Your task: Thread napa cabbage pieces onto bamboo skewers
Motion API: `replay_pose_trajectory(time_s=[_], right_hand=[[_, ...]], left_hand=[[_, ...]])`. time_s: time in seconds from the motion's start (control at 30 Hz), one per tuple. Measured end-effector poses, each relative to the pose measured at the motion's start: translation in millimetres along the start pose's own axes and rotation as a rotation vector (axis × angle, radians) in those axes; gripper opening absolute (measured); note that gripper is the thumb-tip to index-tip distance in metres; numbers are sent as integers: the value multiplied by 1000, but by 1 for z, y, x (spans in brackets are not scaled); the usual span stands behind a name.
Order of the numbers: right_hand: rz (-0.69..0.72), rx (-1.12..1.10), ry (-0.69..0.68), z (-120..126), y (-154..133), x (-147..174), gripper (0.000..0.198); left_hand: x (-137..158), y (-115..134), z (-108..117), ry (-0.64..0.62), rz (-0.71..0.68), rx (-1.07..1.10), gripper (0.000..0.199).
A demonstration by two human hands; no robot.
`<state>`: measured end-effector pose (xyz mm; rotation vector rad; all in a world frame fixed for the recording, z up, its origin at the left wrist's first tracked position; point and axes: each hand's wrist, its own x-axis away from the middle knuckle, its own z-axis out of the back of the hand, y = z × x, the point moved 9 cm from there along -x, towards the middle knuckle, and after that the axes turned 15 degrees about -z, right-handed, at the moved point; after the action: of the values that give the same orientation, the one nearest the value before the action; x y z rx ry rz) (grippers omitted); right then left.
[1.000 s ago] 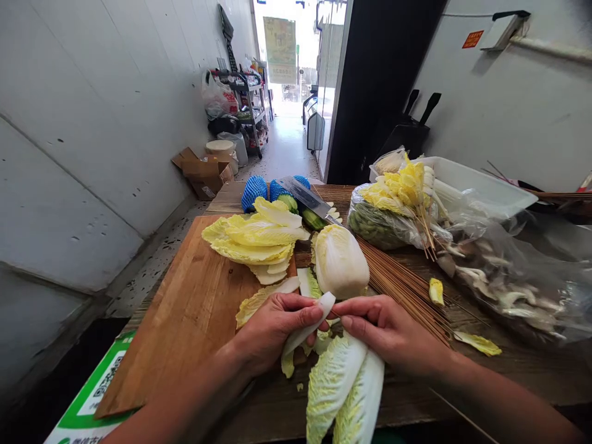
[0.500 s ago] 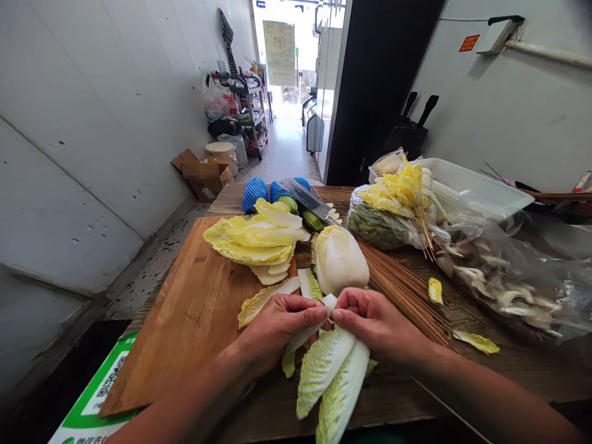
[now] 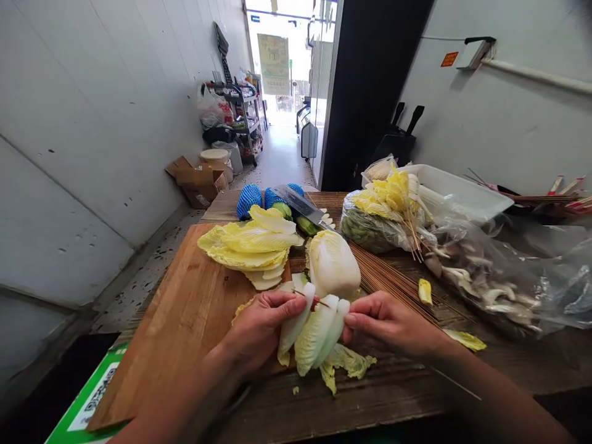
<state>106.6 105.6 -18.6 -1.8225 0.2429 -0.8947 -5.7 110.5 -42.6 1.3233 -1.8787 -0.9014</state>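
Between my hands, a thin bamboo skewer (image 3: 324, 303) runs through the white stem ends of several napa cabbage leaves (image 3: 314, 336), which hang down side by side. My left hand (image 3: 263, 327) is closed around the skewer, its thumb against the leftmost leaf (image 3: 295, 330). At the other end my right hand (image 3: 386, 317) pinches the stem end of the rightmost leaf. Just beyond stands a pale cabbage head (image 3: 333, 262). Below the skewered leaves, a loose crinkled leaf (image 3: 349, 361) lies on the table.
A wooden cutting board (image 3: 171, 320) carries a pile of yellow leaves (image 3: 245, 243). Behind lie a cleaver (image 3: 298, 200) and cucumbers in blue netting (image 3: 250, 201). To the right are loose skewers (image 3: 393, 277), finished cabbage skewers (image 3: 393, 191), bagged mushrooms (image 3: 499, 296) and a plastic tub (image 3: 462, 191).
My hands have moved apart, and the skewer now shows between the leaf stems. The leaf that both hands pinched now hangs at the left. My view has shifted slightly.
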Motion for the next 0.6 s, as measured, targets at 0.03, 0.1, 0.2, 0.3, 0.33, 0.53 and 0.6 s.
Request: replay_pose_trajectory(time_s=[0.03, 0.1, 0.2, 0.3, 0.33, 0.53, 0.6], right_hand=[[1, 3, 3, 0, 0, -1, 35], [6, 13, 5, -2, 1, -4, 35], [12, 46, 8, -2, 1, -6, 36], [19, 63, 40, 6, -3, -1, 36], [37, 50, 68, 12, -7, 3, 35], [387, -259, 352, 67, -42, 42, 29], [477, -292, 422, 76, -49, 52, 27]], left_hand=[[1, -3, -1, -4, 24, -7, 19], [2, -8, -1, -3, 52, -18, 17], [2, -8, -3, 8, 64, -9, 15], [2, 0, -8, -19, 39, 6, 21], [1, 9, -7, -3, -24, -18, 26], [12, 62, 4, 184, -465, -710, 21], [11, 53, -14, 11, -475, -887, 13]])
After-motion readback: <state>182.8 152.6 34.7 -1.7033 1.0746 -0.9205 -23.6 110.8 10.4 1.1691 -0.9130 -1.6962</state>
